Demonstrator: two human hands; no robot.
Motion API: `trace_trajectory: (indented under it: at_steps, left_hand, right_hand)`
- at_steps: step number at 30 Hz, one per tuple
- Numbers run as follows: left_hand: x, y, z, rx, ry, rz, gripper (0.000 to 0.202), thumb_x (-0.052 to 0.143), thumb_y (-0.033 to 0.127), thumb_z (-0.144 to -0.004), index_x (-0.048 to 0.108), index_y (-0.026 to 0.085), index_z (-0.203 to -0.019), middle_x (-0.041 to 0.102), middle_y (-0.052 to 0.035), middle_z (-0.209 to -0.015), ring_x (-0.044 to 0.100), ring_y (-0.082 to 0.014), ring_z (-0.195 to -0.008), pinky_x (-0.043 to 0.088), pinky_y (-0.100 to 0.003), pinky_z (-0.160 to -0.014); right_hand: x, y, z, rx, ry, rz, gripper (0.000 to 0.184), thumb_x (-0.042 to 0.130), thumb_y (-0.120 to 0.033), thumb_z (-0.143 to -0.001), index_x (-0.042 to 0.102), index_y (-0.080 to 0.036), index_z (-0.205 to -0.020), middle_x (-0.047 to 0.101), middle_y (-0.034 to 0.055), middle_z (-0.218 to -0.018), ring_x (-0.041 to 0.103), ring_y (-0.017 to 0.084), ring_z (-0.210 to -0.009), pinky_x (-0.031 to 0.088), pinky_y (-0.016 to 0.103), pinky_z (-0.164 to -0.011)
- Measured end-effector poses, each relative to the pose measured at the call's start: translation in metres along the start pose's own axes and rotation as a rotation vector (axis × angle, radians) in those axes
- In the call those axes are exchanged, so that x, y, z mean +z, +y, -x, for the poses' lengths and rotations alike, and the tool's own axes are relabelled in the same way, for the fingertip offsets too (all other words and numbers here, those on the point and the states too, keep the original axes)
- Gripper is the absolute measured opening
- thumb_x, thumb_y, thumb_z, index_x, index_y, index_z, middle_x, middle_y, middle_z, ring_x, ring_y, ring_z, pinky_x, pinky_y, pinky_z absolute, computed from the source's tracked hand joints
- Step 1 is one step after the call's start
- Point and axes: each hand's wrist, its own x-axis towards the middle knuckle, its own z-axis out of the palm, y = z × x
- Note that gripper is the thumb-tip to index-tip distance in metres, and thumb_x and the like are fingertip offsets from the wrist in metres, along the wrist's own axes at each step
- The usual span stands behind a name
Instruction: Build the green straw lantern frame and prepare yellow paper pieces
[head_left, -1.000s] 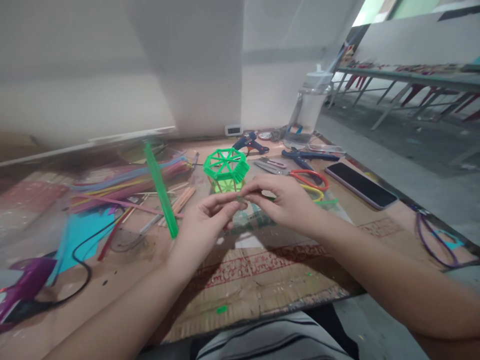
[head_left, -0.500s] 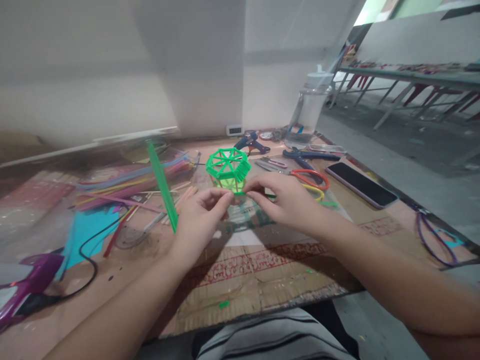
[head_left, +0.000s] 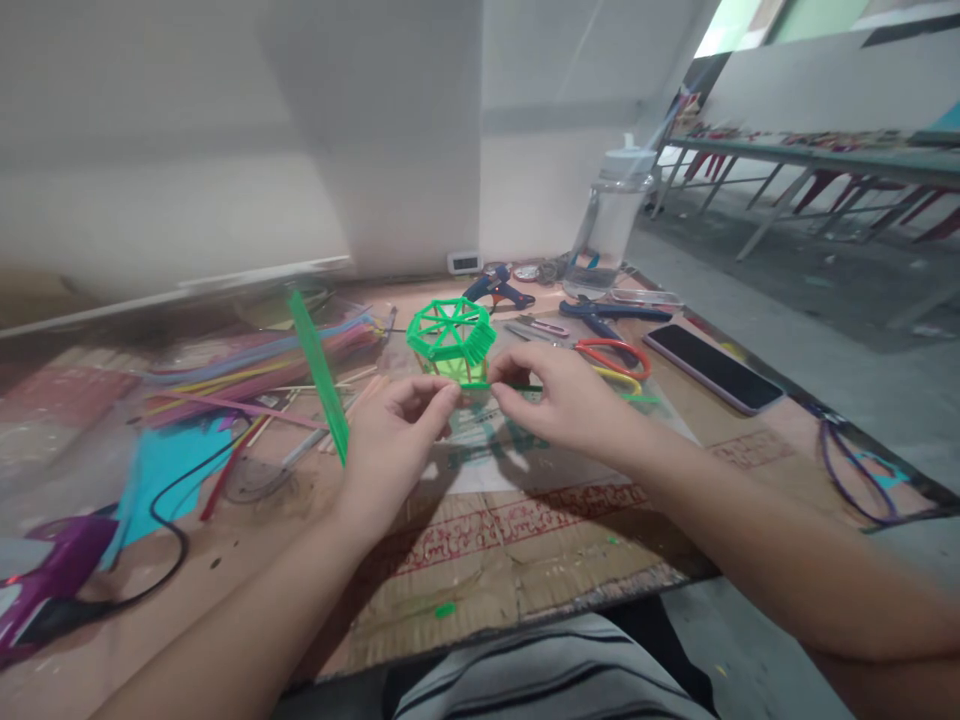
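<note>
Above the middle of the surface, on the front-edge side of a green frame, left hand and right hand each pinch a green strip, probably light, bendy, best held near its ends.

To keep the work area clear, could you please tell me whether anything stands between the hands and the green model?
Only the thin green strip, which runs from the left hand to the right hand, across the front of the green model near its base. Nothing else visible stands between.
</note>
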Motion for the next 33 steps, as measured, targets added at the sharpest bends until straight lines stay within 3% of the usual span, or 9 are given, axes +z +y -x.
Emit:
trace_trajectory:
  at_steps: [5,12,25,33]
  left_hand:
    - [-0.0004,0.0000,0.0002,0.017,-0.003,0.000,0.023,0.072,0.040,-0.084,0.072,0.017,-0.086,0.072,-0.0007,-0.074,0.056,-0.0091,-0.055,0.040,-0.019,-0.049]
    - [0.0003,0.0045,0.0022,0.007,0.000,-0.023,0.021,0.071,0.039,-0.084,0.073,0.018,-0.084,0.069,0.0001,-0.067,0.056,-0.0106,-0.054,0.039,-0.019,-0.047]
    - [-0.0003,0.0029,0.0027,-0.006,-0.011,-0.036,0.018,0.069,0.037,-0.085,0.073,0.019,-0.085,0.066,0.0013,-0.065,0.053,-0.0082,-0.050,0.035,-0.017,-0.043]
    - [0.0006,0.0095,0.0015,-0.030,0.003,-0.034,0.018,0.070,0.036,-0.083,0.072,0.018,-0.079,0.063,0.0016,-0.058,0.054,-0.0098,-0.050,0.036,-0.018,-0.042]
  right_hand:
    - [0.0019,-0.0014,-0.0004,0.087,-0.019,-0.068,0.006,0.057,-0.014,-0.077,0.059,-0.019,-0.078,0.065,0.0003,-0.078,0.057,0.014,-0.072,0.041,0.027,-0.068]
    - [0.0019,-0.0010,-0.0002,0.066,-0.009,-0.127,0.008,0.056,-0.012,-0.076,0.056,-0.019,-0.074,0.061,-0.0021,-0.073,0.054,0.013,-0.069,0.040,0.026,-0.066]
    - [0.0033,0.0014,0.0033,-0.039,0.026,0.083,0.006,0.058,-0.016,-0.080,0.060,-0.019,-0.075,0.066,0.0017,-0.075,0.057,0.016,-0.072,0.038,0.028,-0.068]
    - [0.0014,0.0004,-0.0009,0.059,-0.031,-0.122,0.007,0.056,-0.014,-0.078,0.058,-0.019,-0.072,0.061,-0.0021,-0.070,0.055,0.013,-0.068,0.040,0.026,-0.065]
